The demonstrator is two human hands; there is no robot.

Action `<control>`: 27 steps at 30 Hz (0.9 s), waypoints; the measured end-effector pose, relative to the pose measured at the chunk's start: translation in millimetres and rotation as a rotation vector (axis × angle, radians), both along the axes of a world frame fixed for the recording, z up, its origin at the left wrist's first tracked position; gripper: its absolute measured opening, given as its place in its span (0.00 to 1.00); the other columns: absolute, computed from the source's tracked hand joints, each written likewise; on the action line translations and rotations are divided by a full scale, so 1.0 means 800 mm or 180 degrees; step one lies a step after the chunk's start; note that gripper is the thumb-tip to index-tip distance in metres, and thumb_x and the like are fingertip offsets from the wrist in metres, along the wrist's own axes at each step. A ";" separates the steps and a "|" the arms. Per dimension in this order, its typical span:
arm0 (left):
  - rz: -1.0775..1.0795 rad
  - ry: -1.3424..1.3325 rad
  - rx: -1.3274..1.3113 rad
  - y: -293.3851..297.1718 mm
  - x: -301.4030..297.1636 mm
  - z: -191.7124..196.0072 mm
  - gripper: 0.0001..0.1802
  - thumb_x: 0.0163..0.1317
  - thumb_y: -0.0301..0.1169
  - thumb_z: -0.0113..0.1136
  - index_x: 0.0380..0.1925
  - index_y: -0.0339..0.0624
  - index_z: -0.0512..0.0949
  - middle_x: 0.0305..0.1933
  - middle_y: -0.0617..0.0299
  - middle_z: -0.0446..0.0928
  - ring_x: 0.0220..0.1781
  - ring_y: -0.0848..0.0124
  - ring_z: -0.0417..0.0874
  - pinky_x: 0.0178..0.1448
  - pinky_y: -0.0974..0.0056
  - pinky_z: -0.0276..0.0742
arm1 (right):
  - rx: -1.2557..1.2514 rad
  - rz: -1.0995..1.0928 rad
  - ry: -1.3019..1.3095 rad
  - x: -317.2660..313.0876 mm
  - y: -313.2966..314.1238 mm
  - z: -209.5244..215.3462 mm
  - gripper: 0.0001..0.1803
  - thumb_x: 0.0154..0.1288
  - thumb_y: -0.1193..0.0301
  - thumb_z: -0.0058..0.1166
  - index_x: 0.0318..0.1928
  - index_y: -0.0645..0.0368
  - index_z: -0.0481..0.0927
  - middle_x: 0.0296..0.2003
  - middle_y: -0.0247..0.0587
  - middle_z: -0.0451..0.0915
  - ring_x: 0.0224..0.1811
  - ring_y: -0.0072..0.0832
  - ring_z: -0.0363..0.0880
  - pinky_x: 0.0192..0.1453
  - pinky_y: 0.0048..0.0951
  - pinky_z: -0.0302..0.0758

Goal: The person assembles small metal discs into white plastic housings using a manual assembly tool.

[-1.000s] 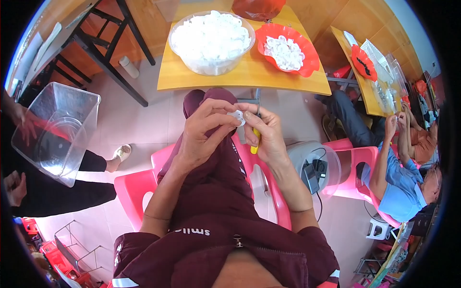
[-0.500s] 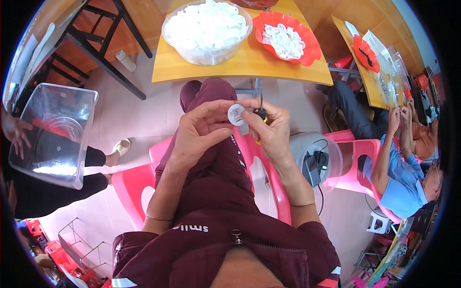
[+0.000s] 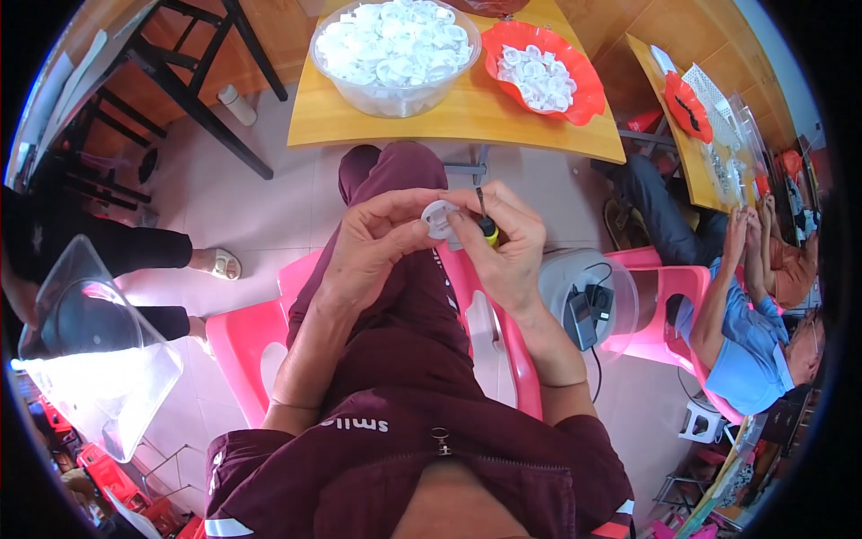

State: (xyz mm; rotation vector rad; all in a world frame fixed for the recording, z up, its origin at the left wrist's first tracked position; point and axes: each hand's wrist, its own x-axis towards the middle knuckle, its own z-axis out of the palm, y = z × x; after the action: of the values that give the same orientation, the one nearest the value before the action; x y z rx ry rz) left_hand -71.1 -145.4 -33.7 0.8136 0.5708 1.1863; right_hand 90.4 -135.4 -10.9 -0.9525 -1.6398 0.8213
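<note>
Above my lap, a small round white plastic piece [image 3: 438, 218] is pinched between my two hands. My left hand [image 3: 364, 247] has its thumb and fingertips on the piece's left edge. My right hand [image 3: 505, 251] presses its thumb on the right side of the same piece. Tucked in the right hand's fingers is a screwdriver [image 3: 488, 230] with a black and yellow handle, its metal shaft pointing away from me. Beyond my knees, a large clear bowl [image 3: 395, 101] heaped with white plastic pieces and a red scalloped dish [image 3: 588, 101] with similar pieces stand on the table.
The yellow wooden table [image 3: 314, 126] is ahead. At left, a person carries a clear plastic bin [image 3: 135, 395] near my pink chair [image 3: 235, 350]. A round tub [image 3: 557, 269] with black adapters [image 3: 584, 314] stands at right. Farther right, people work at another table [image 3: 646, 76].
My left thumb has come in onto the white piece, which shifted slightly left. The screwdriver's angle has changed a little. The person at left has moved, and the clear bin has tilted and come nearer.
</note>
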 end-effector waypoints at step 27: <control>0.0447 -0.0249 0.0348 -0.003 0.012 -0.008 0.19 0.60 0.28 0.57 0.51 0.34 0.70 0.48 0.60 0.74 0.49 0.72 0.76 0.55 0.64 0.74 | -0.0087 0.0005 0.0305 -0.005 -0.006 0.003 0.17 0.55 0.82 0.52 0.48 0.67 0.76 0.27 0.33 0.69 0.29 0.18 0.67 0.36 0.16 0.63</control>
State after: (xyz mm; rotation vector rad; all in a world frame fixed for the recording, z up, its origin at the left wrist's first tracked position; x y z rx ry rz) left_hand -61.3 -147.6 -39.9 0.8262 0.5086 1.3819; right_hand 86.5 -140.0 -8.2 -0.9170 -1.5507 0.8792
